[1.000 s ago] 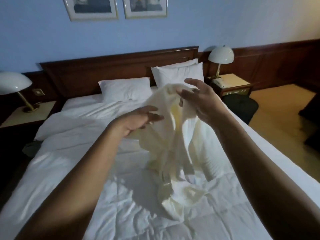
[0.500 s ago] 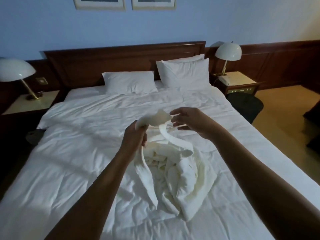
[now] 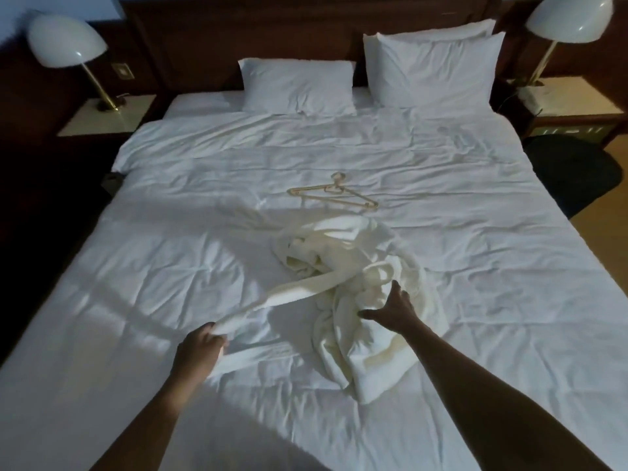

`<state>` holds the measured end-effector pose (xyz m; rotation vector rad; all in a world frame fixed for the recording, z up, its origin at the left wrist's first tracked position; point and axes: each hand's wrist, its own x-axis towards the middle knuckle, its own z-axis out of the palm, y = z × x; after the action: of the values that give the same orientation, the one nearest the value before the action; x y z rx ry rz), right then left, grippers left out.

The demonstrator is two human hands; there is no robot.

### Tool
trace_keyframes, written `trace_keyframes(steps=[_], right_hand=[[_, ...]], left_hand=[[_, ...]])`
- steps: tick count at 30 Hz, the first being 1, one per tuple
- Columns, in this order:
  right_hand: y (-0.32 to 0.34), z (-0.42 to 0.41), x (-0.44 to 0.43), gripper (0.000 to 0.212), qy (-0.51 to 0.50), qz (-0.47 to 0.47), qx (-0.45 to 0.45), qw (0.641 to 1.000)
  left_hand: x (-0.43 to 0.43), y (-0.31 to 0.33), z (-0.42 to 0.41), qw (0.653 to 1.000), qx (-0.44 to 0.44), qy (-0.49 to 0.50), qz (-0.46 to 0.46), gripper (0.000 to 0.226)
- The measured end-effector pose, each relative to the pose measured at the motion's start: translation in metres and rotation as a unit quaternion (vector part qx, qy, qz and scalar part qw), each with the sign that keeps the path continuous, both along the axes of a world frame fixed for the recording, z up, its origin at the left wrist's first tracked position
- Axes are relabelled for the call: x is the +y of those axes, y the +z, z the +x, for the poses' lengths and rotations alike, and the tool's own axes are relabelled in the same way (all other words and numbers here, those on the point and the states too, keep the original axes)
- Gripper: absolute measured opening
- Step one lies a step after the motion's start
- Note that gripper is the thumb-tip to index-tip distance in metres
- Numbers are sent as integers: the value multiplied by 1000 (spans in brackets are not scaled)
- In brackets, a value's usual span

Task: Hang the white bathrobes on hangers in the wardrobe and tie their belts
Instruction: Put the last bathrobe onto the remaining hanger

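Belt [image 3: 295,294] end within left hand [image 3: 198,348]

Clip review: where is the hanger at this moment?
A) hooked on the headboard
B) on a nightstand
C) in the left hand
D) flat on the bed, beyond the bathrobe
D: the hanger lies flat on the bed beyond the crumpled bathrobe; the left hand grips only the belt, and the right hand is open at the bathrobe.

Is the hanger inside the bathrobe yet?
No, the hanger lies bare on the bed, beyond the crumpled bathrobe, with no cloth over it.
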<state>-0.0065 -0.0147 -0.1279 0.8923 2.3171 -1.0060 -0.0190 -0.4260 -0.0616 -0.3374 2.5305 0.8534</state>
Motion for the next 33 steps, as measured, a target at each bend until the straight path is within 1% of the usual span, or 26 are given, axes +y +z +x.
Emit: trace_keyframes(steps=[1, 2, 3, 5, 6, 9, 11, 12, 13, 14, 15, 16, 17, 18, 20, 22, 23, 24, 25, 26, 27, 28, 29, 31, 32, 33], right_hand=[[-8, -5, -5, 142, -24, -7, 4, 1000], [-14, -9, -10, 134, -40, -15, 13, 999], [-20, -10, -15, 115, -48, -21, 26, 998], [-22, -10, -23, 60, -61, -22, 72, 995], [-19, -10, -25, 48, -70, -28, 98, 992], [13, -6, -37, 49, -67, -48, 171, 982], [39, 7, -52, 50, -12, -38, 222, 974], [51, 17, -62, 50, 32, -35, 258, 965], [60, 29, -74, 47, 80, -43, 297, 951], [68, 40, -90, 44, 132, -62, 324, 935], [75, 51, -108, 42, 184, -87, 331, 922], [79, 60, -124, 43, 229, -113, 319, 913], [79, 67, -136, 45, 262, -141, 296, 907], [77, 73, -143, 46, 287, -169, 265, 905], [67, 77, -139, 38, 301, -211, 213, 905], [48, 75, -117, 23, 242, -231, 213, 918], [34, 71, -100, 20, 177, -220, 227, 932], [18, 64, -82, 22, 101, -184, 237, 949], [0, 56, -63, 29, 27, -128, 232, 964], [-17, 49, -43, 42, -31, -52, 200, 978], [-31, 44, -28, 60, -73, 10, 142, 987], [-51, 41, -14, 79, -111, 28, 76, 991], [-67, 43, -5, 95, -142, 14, 26, 989], [-97, 51, -2, 112, -212, -90, -21, 973], [-109, 55, -6, 113, -238, -157, -34, 958], [-116, 59, -14, 107, -247, -200, -49, 947]], left_hand=[[-9, -10, 6, 1000, -18, 0, -14, 32], [-13, -13, 12, 999, -32, 8, -27, 33], [-17, -18, 18, 998, -45, 21, -27, 33], [-18, -20, 26, 998, -49, 35, -30, 44], [-16, -19, 31, 997, -52, 31, -36, 47], [-8, -23, 34, 997, -58, 22, -39, 49], [8, -23, 29, 999, -35, 7, -24, 54], [22, -19, 22, 999, -41, 12, 9, 58], [37, -14, 16, 995, -58, 33, 80, 64], [56, -9, 9, 975, -106, 85, 177, 68], [75, -3, 3, 936, -164, 136, 280, 63], [89, 1, -1, 905, -207, 160, 337, 51], [100, 3, -4, 882, -221, 156, 385, 38], [104, 2, -6, 887, -219, 122, 388, 31], [98, -7, -4, 910, -185, 81, 361, 32], [81, -22, 0, 911, -189, 111, 349, 31], [71, -28, 5, 907, -189, 121, 356, 34], [57, -36, 11, 901, -189, 128, 369, 42], [45, -43, 16, 897, -189, 141, 373, 51], [32, -47, 21, 895, -183, 161, 373, 55], [20, -53, 24, 892, -173, 183, 375, 53], [9, -57, 29, 887, -165, 206, 380, 47], [0, -59, 33, 882, -157, 231, 379, 43], [-15, -63, 37, 880, -134, 270, 367, 47], [-23, -69, 39, 883, -125, 277, 357, 48], [-28, -70, 40, 893, -120, 277, 335, 47]])
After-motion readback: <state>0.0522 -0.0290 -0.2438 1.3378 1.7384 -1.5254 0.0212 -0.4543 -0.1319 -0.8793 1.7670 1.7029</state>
